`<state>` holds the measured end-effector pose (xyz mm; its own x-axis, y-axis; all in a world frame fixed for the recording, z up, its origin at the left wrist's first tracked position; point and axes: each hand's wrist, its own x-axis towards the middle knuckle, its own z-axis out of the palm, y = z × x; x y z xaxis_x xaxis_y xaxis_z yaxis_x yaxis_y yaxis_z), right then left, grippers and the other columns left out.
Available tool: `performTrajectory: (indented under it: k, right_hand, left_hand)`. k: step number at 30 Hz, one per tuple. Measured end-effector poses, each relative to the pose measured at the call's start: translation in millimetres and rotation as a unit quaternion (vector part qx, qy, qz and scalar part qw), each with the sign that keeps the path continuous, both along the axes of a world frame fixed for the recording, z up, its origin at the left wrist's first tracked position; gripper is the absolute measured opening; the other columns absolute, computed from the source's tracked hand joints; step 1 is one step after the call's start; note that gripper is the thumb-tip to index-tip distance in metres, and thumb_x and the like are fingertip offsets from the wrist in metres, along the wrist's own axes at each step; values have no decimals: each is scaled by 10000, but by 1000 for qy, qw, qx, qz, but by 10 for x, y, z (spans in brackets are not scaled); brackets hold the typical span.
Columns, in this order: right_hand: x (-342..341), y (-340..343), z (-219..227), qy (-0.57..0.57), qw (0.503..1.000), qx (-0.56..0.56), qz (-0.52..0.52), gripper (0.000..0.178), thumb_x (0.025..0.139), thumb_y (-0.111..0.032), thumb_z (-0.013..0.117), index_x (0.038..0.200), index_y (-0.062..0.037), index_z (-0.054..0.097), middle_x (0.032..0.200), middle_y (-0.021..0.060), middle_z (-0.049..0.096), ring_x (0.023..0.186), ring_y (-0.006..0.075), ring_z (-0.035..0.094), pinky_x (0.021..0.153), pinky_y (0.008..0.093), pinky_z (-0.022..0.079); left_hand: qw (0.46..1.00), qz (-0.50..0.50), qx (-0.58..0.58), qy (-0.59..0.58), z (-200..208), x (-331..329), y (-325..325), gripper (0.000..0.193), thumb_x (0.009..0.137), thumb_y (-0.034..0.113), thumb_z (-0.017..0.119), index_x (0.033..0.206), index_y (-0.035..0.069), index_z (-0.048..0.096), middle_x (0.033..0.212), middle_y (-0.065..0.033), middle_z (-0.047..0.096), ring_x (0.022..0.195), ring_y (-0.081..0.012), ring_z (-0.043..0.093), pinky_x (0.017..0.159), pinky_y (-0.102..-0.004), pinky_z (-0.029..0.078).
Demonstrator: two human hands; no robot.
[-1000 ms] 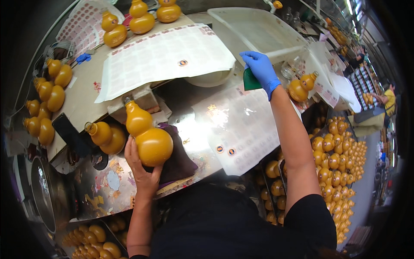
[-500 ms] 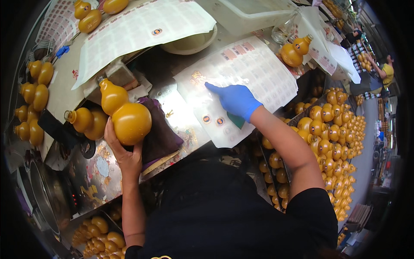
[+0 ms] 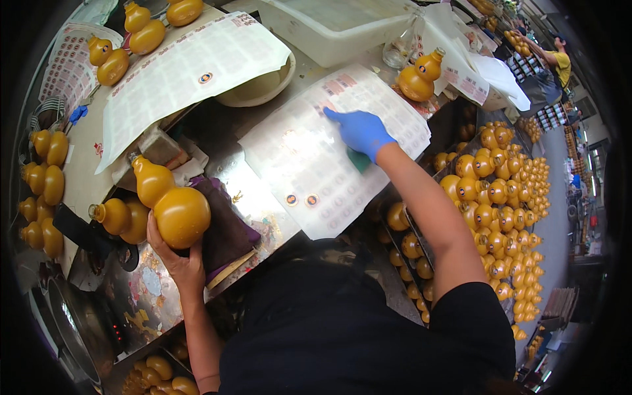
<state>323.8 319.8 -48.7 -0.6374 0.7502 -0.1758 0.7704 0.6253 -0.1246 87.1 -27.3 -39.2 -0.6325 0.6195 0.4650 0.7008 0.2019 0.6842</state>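
The right hand (image 3: 361, 133) has moved farther up the nearer sheet (image 3: 309, 164).

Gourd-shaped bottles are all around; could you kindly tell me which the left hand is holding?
The gourd-shaped bottle just left of the dark purple cloth: the left hand cups its wider lower bulb and holds no other.

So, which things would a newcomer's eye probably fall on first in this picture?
Most likely the blue-gloved right hand, vivid over the pale printed sheet near the centre. Next, perhaps, the large glossy yellow gourd-shaped bottle in the bare left hand, left of centre. Then the crowd of similar yellow bottles at the right, beyond the metal table.
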Motion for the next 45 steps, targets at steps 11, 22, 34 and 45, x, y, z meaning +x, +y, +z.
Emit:
performTrajectory:
  k: [11, 22, 34, 45]
  right_hand:
    - [1397, -1124, -247, 531, 665, -321, -416, 219, 862, -190, 665, 1010, -30, 672, 683, 3, 557, 548, 89, 471, 513, 226, 389]
    - [1130, -1237, -529, 594, 516, -403, -468, 233, 848, -175, 691, 691, -153, 521, 567, -69, 388, 453, 79, 378, 431, 232, 279]
    - [147, -1304, 685, 429, 849, -290, -105, 59, 842, -54, 674, 871, -6, 658, 783, -31, 602, 683, 22, 506, 617, 178, 394]
    - [-1098, -1508, 926, 381, 830, -395, 97, 116, 839, -145, 712, 843, -35, 675, 604, -82, 481, 554, 0, 379, 502, 184, 302]
  left_hand:
    - [999, -7, 29, -28, 12, 59, 28, 807, 772, -44, 693, 1455, 88, 283, 1453, -127, 320, 1325, -277, 343, 1098, -383, 277]
    - [998, -9, 3, 65, -45, -52, -41, 855, 731, 5, 738, 1448, 64, 277, 1435, -153, 341, 1336, -321, 330, 1113, -401, 250]
    - [996, -53, -18, -76, 85, -162, -115, 972, 731, 97, 780, 1491, 69, 174, 1438, -176, 356, 1300, -301, 402, 1076, -368, 323]
    - [997, -64, -32, -37, 221, -141, -131, 947, 717, 24, 747, 1484, 90, 197, 1363, -205, 372, 1259, -367, 406, 1044, -397, 354]
